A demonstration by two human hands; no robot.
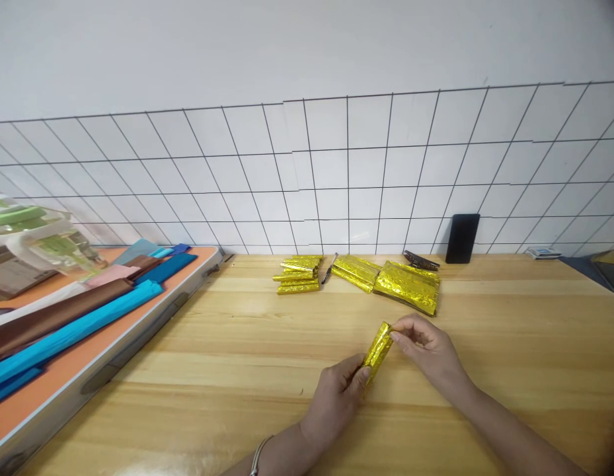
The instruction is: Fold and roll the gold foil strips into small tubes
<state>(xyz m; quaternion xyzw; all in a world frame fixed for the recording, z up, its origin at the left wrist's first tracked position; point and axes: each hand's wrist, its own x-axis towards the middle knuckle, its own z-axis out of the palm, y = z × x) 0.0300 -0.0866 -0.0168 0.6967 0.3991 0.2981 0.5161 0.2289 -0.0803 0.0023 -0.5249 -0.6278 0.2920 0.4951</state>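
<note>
A narrow folded strip of shiny gold foil (379,346) is held above the wooden table, tilted with its far end to the right. My left hand (339,396) grips its lower end between thumb and fingers. At the upper end, my right hand (430,350) pinches the strip's edge with thumb and forefinger. Beyond the hands lie flat gold foil sheets (410,285) in a stack, with another gold foil piece (355,272) beside it. Several narrow folded gold foil strips (297,287) are piled to their left.
A pen (329,269) lies among the foil pieces. A dark hair clip (422,260) rests behind the stack, and a black phone (462,238) leans on the tiled wall. On the left, an orange-topped table (63,390) bears coloured rolls (88,324) and a green-lidded bottle (43,238).
</note>
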